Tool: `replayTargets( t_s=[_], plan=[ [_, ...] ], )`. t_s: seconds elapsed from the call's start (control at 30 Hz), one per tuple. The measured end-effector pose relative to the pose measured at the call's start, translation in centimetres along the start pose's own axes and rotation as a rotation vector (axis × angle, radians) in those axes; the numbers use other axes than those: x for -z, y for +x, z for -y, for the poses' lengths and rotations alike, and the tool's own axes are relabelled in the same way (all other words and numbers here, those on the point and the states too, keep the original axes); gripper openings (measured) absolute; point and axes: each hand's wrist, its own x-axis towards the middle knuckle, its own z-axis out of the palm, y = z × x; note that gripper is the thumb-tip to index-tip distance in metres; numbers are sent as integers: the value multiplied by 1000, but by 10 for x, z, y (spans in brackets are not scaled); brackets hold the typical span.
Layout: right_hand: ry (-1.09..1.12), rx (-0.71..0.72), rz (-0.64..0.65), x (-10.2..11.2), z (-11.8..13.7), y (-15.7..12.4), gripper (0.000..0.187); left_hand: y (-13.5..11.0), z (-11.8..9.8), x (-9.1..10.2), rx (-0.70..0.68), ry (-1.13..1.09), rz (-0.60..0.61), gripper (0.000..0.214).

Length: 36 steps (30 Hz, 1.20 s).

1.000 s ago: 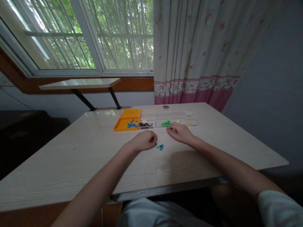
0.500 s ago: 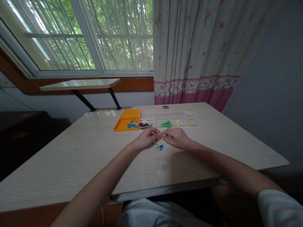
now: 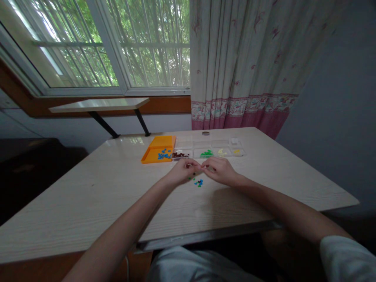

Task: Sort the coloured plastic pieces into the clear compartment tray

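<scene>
My left hand [image 3: 185,170] and my right hand [image 3: 219,170] meet over the middle of the table, fingertips pinched together and almost touching. Whatever sits between the fingertips is too small to name. Just below them on the tabletop lies a loose cluster of small blue, green and dark pieces [image 3: 199,183]. Beyond my hands stands a clear compartment box [image 3: 202,141] with its lid folded back. It holds dark brown pieces [image 3: 180,155], green pieces [image 3: 206,153], pale yellow pieces [image 3: 221,152] and yellow pieces [image 3: 236,151] in separate compartments.
An open orange case [image 3: 147,157] with blue pieces [image 3: 164,154] adjoins the clear box on the left. A raised shelf [image 3: 100,104] on black legs is at the back left. Behind the table hang a curtain [image 3: 235,70] and a window. The table's front edge [image 3: 211,231] is near my lap.
My hands stay in nearly the same place, with only slight shifts of the fingers. The box, the case and the loose pieces have not visibly moved.
</scene>
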Motion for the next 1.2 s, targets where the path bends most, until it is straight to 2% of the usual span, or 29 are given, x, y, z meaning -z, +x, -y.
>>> replayTargets(
  t_s=[0.33, 0.47, 0.53, 0.63, 0.77, 1.2],
  plan=[
    [-18, 34, 18, -1, -3, -1, 15, 0, -1, 1, -37, 43, 28, 30],
    [40, -2, -44, 4, -3, 1, 16, -2, -8, 6, -40, 142, 39, 30],
    [87, -57, -128, 10, -4, 4, 15, -5, -11, 13, -43, 238, 90, 26],
    [123, -158, -264, 22, -7, 7, 14, -8, -13, 27, -45, 379, 258, 19],
    [127, -218, -390, 34, -11, 9, 13, -9, -8, 39, -29, 457, 409, 16],
    [131, -155, -403, 36, -9, 9, 11, -8, -4, 38, -37, 534, 450, 12]
  ],
)
